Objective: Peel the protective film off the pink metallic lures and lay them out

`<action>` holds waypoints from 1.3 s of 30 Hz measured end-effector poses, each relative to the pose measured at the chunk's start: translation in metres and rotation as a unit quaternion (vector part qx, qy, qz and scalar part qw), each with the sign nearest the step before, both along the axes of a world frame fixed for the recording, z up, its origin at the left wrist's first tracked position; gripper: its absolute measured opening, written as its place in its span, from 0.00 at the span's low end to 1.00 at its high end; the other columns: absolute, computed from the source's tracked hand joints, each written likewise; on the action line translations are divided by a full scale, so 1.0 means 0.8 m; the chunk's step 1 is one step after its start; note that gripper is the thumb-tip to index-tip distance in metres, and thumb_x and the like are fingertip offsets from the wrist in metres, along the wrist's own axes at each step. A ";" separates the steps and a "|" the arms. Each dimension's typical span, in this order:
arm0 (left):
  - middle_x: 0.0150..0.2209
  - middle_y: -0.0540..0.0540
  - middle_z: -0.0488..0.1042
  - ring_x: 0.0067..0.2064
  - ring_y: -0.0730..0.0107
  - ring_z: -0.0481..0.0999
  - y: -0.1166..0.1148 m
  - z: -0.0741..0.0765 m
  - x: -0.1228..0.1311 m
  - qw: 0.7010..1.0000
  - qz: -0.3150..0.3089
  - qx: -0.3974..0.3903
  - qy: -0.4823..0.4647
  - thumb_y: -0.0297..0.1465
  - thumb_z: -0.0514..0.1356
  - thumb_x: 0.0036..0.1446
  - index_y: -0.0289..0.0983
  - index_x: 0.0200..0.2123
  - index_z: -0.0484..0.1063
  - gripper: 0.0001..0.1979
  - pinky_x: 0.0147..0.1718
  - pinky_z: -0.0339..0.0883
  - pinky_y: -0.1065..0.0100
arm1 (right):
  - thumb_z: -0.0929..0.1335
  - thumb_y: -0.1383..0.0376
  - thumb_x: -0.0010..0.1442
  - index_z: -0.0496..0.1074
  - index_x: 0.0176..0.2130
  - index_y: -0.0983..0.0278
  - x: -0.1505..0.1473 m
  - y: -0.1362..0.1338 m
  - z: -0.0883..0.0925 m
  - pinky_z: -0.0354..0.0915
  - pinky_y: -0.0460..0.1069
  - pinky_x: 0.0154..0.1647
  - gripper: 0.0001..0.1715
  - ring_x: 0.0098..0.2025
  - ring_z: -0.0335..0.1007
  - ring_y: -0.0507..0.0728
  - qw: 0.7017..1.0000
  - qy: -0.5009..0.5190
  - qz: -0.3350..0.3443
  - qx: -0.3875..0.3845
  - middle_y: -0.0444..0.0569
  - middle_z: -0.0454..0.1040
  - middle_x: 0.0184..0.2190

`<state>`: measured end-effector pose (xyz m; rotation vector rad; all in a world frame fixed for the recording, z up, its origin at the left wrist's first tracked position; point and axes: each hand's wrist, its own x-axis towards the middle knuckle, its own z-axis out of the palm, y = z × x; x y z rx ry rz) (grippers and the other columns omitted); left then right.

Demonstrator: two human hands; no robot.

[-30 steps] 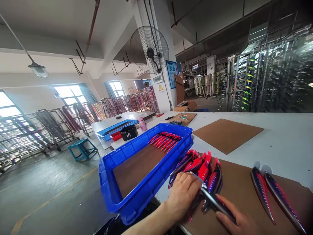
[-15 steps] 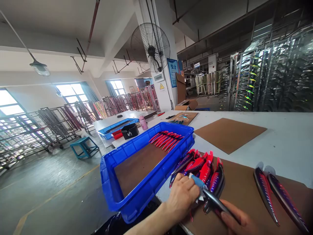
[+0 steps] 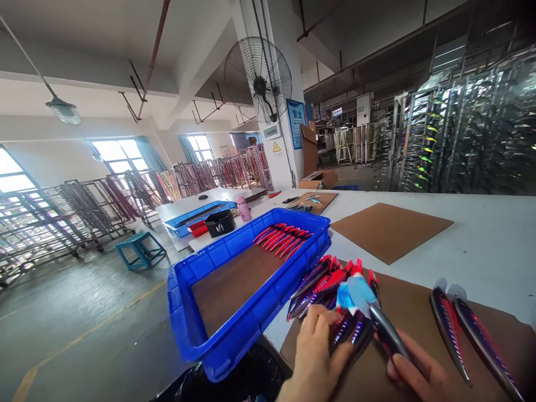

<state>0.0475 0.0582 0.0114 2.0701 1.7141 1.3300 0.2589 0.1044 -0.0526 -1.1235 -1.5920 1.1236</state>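
Left hand [image 3: 315,349]: fingers and thumb parted, at near edge of heap [image 3: 333,281].
Right hand [image 3: 414,363]: pinching dark lure [image 3: 390,333]; blue-white wrapping [image 3: 355,295] on far end, removal apparently unfinished.
Seemingly done: two clear-ended lures [image 3: 450,328], right of right fingers.
Seemingly left: heap, red-ended.
Blue tray [image 3: 259,312]: red row [image 3: 282,243], beyond left fingers.

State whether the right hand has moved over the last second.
Yes: the right hand, gripping a fishing lure, has shifted rightward, away from the blue plastic crate, which has stayed put.
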 end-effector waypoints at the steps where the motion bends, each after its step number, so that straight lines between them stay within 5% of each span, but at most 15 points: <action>1: 0.42 0.47 0.70 0.41 0.65 0.71 -0.004 0.005 -0.003 0.999 0.003 -0.009 -0.039 0.22 0.64 0.51 0.42 0.44 0.69 0.18 0.38 0.65 0.66 | 0.66 0.48 0.59 0.70 0.56 0.55 0.000 0.002 -0.006 0.73 0.51 0.46 0.29 0.47 0.76 0.62 0.999 -0.024 -0.027 0.033 0.46 0.78 0.49; 4: 0.39 0.49 0.70 0.39 0.68 0.70 -0.009 0.021 -0.008 0.995 -0.018 0.024 -0.094 0.23 0.57 0.58 0.43 0.42 0.69 0.11 0.39 0.65 0.67 | 0.65 0.52 0.62 0.63 0.61 0.52 -0.005 0.004 -0.026 0.67 0.49 0.55 0.29 0.60 0.65 0.59 0.978 -0.116 -0.068 0.159 0.43 0.69 0.60; 10: 0.36 0.49 0.72 0.38 0.67 0.71 0.003 0.020 0.010 0.997 -0.012 0.017 -0.077 0.22 0.59 0.56 0.40 0.39 0.72 0.09 0.36 0.63 0.67 | 0.63 0.54 0.64 0.66 0.58 0.60 -0.019 0.004 -0.043 0.74 0.50 0.45 0.26 0.52 0.73 0.62 0.882 -0.280 -0.081 0.371 0.53 0.74 0.54; 15: 0.30 0.49 0.71 0.34 0.68 0.69 0.010 0.010 0.017 0.995 0.021 0.008 -0.098 0.22 0.59 0.53 0.38 0.30 0.71 0.06 0.34 0.59 0.67 | 0.62 0.58 0.65 0.65 0.59 0.63 -0.019 0.009 -0.042 0.74 0.50 0.44 0.25 0.51 0.74 0.61 0.850 -0.325 -0.043 0.413 0.56 0.73 0.55; 20: 0.26 0.51 0.64 0.29 0.72 0.61 0.006 0.019 0.022 0.969 -0.042 -0.101 -0.220 0.29 0.56 0.55 0.37 0.24 0.64 0.08 0.30 0.54 0.69 | 0.60 0.58 0.66 0.72 0.52 0.67 -0.021 0.011 -0.023 0.76 0.49 0.36 0.23 0.42 0.79 0.61 0.802 -0.349 -0.051 0.482 0.56 0.78 0.48; 25: 0.22 0.54 0.59 0.26 0.74 0.54 0.000 0.015 0.027 0.907 -0.085 -0.210 -0.355 0.35 0.57 0.53 0.38 0.24 0.61 0.10 0.27 0.50 0.69 | 0.61 0.60 0.65 0.71 0.53 0.63 -0.022 0.010 -0.017 0.76 0.48 0.36 0.21 0.41 0.79 0.57 0.824 -0.354 -0.031 0.442 0.51 0.78 0.48; 28: 0.26 0.52 0.63 0.29 0.72 0.59 0.000 0.011 0.022 0.928 -0.014 -0.155 -0.338 0.36 0.56 0.55 0.37 0.30 0.65 0.08 0.30 0.56 0.69 | 0.61 0.58 0.65 0.70 0.55 0.65 -0.021 0.005 -0.021 0.75 0.49 0.42 0.23 0.49 0.76 0.59 0.841 -0.341 -0.063 0.415 0.53 0.76 0.51; 33: 0.30 0.48 0.67 0.31 0.69 0.66 0.001 0.005 0.013 0.981 0.041 -0.095 -0.163 0.27 0.56 0.53 0.37 0.32 0.71 0.05 0.32 0.59 0.68 | 0.61 0.58 0.65 0.68 0.58 0.62 -0.023 -0.003 -0.019 0.74 0.46 0.44 0.24 0.51 0.74 0.58 0.845 -0.356 -0.036 0.397 0.51 0.75 0.53; 39: 0.27 0.49 0.66 0.30 0.69 0.66 0.007 -0.002 0.010 0.995 0.053 -0.048 -0.071 0.25 0.52 0.55 0.37 0.25 0.66 0.08 0.30 0.54 0.68 | 0.61 0.62 0.65 0.71 0.57 0.64 -0.025 0.004 -0.026 0.75 0.48 0.41 0.23 0.44 0.78 0.58 0.807 -0.404 0.008 0.430 0.52 0.76 0.52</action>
